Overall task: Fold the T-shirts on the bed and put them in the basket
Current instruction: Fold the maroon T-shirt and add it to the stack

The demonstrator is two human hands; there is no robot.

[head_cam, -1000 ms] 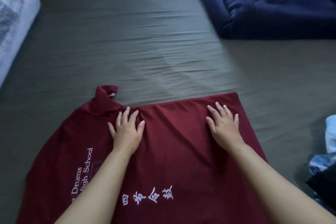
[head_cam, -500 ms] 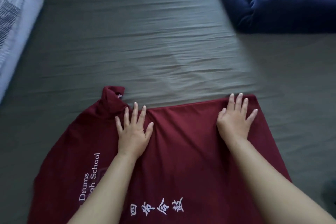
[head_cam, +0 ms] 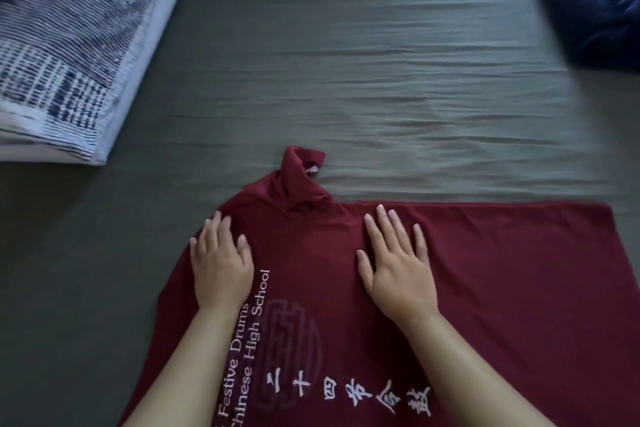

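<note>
I see the maroon T-shirt (head_cam: 450,281) lying spread on the grey bed (head_cam: 346,80), with my left hand (head_cam: 221,270) and right hand (head_cam: 398,274) pressed flat on it, fingers straight, each grip holding nothing, near the collar (head_cam: 301,177).

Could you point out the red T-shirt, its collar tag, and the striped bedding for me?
Maroon T-shirt (head_cam: 502,270): head view, plain cloth right of the hands.
Collar tag (head_cam: 312,170): head view, white label.
Striped bedding (head_cam: 69,45): head view, patterned top.
</note>
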